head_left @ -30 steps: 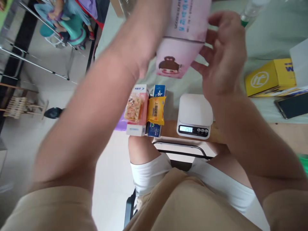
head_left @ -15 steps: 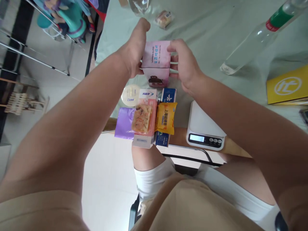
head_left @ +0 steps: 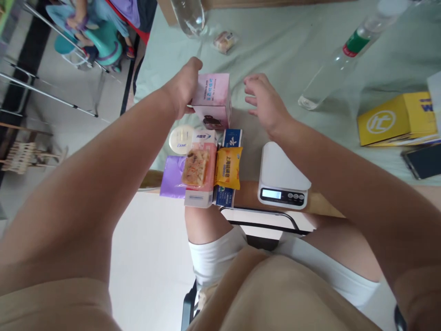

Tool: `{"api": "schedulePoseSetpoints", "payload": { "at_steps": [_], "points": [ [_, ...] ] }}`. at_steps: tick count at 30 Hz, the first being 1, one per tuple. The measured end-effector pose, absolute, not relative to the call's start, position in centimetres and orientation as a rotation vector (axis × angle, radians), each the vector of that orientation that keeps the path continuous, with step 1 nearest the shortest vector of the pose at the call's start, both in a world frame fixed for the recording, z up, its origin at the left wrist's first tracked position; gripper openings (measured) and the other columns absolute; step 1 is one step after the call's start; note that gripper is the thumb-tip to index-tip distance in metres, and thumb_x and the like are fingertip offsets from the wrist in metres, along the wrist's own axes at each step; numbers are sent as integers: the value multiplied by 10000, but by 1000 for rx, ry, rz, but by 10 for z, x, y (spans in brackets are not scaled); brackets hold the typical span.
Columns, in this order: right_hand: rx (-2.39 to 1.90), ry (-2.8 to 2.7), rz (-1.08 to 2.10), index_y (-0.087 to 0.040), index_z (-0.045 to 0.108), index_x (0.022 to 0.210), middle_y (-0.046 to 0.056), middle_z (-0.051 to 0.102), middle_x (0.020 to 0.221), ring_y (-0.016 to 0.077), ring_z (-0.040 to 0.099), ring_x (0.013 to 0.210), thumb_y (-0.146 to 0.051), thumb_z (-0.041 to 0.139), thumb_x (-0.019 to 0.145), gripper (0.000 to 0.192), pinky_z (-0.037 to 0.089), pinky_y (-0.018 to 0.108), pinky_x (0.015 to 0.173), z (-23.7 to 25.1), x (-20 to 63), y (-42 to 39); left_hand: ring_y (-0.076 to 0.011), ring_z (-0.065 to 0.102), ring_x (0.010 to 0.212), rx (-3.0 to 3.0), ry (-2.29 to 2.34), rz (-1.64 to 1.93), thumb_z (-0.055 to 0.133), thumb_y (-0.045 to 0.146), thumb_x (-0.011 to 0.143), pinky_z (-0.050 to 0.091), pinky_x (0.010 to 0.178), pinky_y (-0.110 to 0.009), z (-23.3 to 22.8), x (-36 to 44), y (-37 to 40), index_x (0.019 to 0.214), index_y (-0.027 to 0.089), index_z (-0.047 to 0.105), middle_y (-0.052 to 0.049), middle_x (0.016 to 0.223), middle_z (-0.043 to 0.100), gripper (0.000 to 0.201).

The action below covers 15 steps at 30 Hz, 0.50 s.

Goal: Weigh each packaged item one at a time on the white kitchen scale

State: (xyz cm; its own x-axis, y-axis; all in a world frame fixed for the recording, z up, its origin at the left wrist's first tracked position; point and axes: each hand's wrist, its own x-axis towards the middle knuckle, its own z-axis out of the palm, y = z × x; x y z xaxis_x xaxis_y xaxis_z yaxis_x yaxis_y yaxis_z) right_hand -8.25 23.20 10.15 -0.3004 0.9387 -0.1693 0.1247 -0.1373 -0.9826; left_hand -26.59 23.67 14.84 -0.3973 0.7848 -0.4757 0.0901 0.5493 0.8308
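Observation:
A pink box (head_left: 211,89) with a dark cartoon figure on its front stands on the cloth-covered table. My left hand (head_left: 184,87) rests against its left side, thumb out; its other fingers are mostly hidden. To the right of the box, my right hand (head_left: 265,99) is apart from it, empty, fingers loosely spread. Just nearer to me lie a pink-and-white carton (head_left: 201,184), a see-through pack of food (head_left: 195,168) on top of it, a yellow soap packet (head_left: 228,168) over a blue box (head_left: 232,138), a round Dove container (head_left: 180,139) and a purple packet (head_left: 172,177).
A white digital scale (head_left: 284,168) sits at the table's near edge. Further right are a clear bottle (head_left: 330,69), a yellow box (head_left: 382,120) and a phone (head_left: 423,161). A small wrapped snack (head_left: 224,42) and another clear bottle (head_left: 189,16) lie beyond.
My right hand has come off the pink box and moved slightly right. My left hand stays at the box's left side. The view has shifted a little.

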Motion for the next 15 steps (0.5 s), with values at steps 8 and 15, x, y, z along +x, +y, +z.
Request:
{"api": "schedulePoseSetpoints", "payload": {
  "at_steps": [8, 15],
  "points": [
    [-1002, -1585, 1635, -227, 636, 1135, 8, 656, 1352, 207, 572, 1345, -552, 401, 1004, 422, 364, 424, 1310, 91, -103, 221, -288, 650, 1153, 724, 1886, 806, 440, 483, 1007, 425, 1244, -471, 161, -257, 227, 1028, 249, 581, -65, 830, 690, 274],
    [-1018, -1545, 1663, -232, 616, 1119, 9, 640, 1367, 206, 563, 1350, -633, 401, 1009, 468, 322, 469, 1338, 94, -102, 209, -305, 592, 1227, 715, 1825, 819, 493, 508, 1009, 373, 1301, -500, 158, -266, 218, 1028, 201, 575, -111, 967, 646, 318]
  ]
}}
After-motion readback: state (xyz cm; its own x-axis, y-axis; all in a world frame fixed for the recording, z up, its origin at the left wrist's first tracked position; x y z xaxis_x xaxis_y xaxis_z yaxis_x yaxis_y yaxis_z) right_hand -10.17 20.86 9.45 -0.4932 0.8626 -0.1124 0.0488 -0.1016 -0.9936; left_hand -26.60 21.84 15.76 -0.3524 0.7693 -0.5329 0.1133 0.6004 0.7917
